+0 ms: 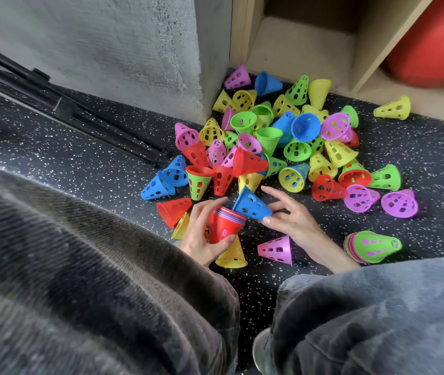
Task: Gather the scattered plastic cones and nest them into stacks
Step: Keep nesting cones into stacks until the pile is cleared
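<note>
On the dark speckled rubber floor (101,169), between the person's two knees, the left hand (201,234) grips a nested stack of perforated plastic cones with a red cone outermost (224,226), fingers and thumb curled round its sides, the wide rims facing up and to the right. Just beside those rims the right hand (288,216) holds a single blue perforated plastic cone (252,204), thumb under its rim and fingers loosely spread over its far side; the cone lies tilted, its narrow tip pointing up and left, its lower rim close to the stack's mouth but apart from it.

Beyond the hands a loose heap of coloured plastic cones (269,136) in yellow, green, pink, blue and red spreads back to the corner where a grey concrete wall (134,50) meets a pale wooden shelf unit (296,50). A second nested stack with a green cone on top (372,246) lies on its side to the right of the right forearm, well apart from the heap. A lone yellow cone (392,108) rests against the shelf's lower edge. Bare floor shows to the left, bounded by black metal rails (61,104) running diagonally along the wall's foot.
</note>
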